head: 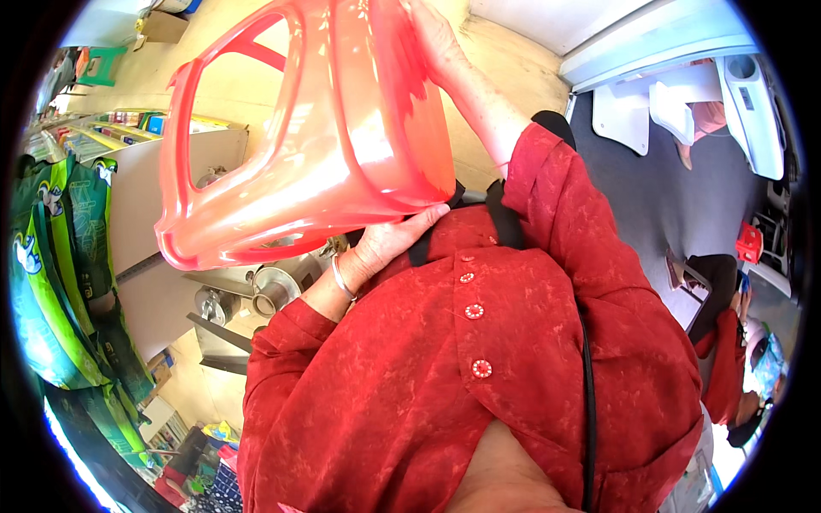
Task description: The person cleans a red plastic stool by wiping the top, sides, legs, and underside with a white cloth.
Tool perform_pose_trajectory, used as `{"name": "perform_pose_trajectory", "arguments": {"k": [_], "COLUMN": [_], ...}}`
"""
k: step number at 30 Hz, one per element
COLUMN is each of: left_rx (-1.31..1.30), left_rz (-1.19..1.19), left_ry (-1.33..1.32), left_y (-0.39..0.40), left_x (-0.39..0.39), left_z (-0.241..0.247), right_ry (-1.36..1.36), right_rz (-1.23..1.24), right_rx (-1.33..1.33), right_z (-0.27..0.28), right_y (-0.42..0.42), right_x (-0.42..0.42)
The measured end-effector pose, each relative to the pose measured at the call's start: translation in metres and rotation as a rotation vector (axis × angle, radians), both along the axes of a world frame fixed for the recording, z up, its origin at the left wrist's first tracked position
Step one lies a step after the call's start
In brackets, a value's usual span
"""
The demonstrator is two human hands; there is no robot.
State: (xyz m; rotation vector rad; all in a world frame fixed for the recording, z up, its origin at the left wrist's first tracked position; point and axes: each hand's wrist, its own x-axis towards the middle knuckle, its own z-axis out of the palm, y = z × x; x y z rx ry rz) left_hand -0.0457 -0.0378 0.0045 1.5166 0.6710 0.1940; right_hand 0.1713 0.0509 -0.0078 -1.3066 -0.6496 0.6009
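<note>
A glossy red plastic stool (359,134), tipped on its side, is held up before my body, its legs towards the left and its seat towards the right. My left hand (388,243), with a silver bangle at the wrist, grips the near edge by the seat; the thumb shows and the other fingers are hidden. On the far side, my right hand (436,38) holds the stool near the seat, its fingertips partly out of sight. My red buttoned shirt fills the lower middle.
Green packaging or bags (70,276) hang at the left, beside a pale counter (138,308) with goods. Below the stool are metal canisters (276,285). A green stool (99,66) stands far left. White furniture (747,115) is at the right, and another person's red sleeve (725,372) shows lower right.
</note>
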Motion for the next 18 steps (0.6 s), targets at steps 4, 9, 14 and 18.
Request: {"name": "perform_pose_trajectory", "arguments": {"k": [4, 9, 14, 18], "left_rx": [0.138, 0.625, 0.498, 0.370], "left_rz": [-0.036, -0.011, -0.059, -0.229], "left_ry": [0.044, -0.008, -0.031, 0.029], "left_y": [0.006, 0.005, 0.000, 0.002], "left_x": [-0.004, 0.010, 0.012, 0.000], "left_z": [-0.018, -0.026, -0.016, -0.001], "right_ry": [0.016, 0.425, -0.283, 0.085], "right_rz": [0.049, 0.190, 0.036, 0.107], "right_rx": [-0.319, -0.052, 0.081, 0.126], "right_z": [-0.039, -0.012, 0.069, 0.040], "right_y": [-0.037, -0.119, -0.107, -0.021], "right_x": [-0.012, -0.068, -0.053, 0.021]}}
